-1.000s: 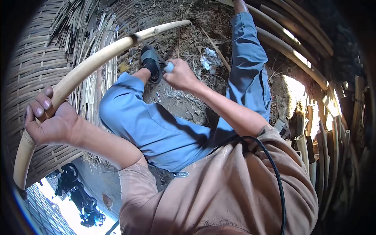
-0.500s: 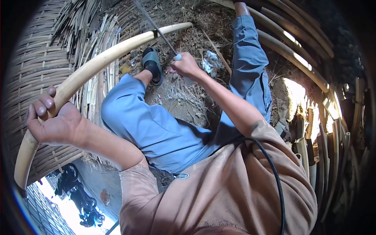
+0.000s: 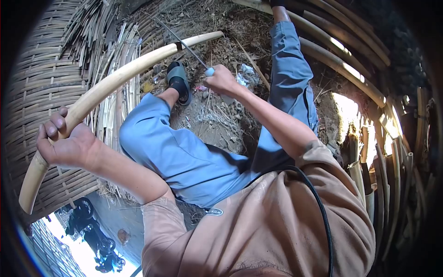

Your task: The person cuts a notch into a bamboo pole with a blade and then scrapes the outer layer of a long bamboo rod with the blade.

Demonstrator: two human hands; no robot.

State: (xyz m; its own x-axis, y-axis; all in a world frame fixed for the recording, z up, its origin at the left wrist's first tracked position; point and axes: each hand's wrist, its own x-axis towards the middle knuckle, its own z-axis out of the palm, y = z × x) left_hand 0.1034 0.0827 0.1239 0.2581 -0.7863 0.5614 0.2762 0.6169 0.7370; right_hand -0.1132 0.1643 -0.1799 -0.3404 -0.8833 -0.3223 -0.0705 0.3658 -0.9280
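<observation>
My left hand [image 3: 69, 141] is wrapped round the lower part of a long, pale, curved pole [image 3: 115, 79], which looks like bamboo. The pole rises to the upper middle and has a dark notch or band near its thin end. My right hand [image 3: 221, 79] grips the light blue handle of a long thin metal tool [image 3: 187, 47]. The tool's shaft crosses the pole at the dark band. Whether the shaft enters the pole or only lies against it, I cannot tell.
Woven bamboo matting [image 3: 41, 92] and split strips [image 3: 122, 87] lie at the left. Curved poles [image 3: 344, 64] run along the right. My sandalled foot [image 3: 179, 81] rests on littered ground beneath the pole. Motorbikes [image 3: 94, 235] stand at the lower left.
The pole has shifted slightly, its thin end a little lower and its near end up. The tool's shaft shows more clearly, and my right hand is slightly lower.
</observation>
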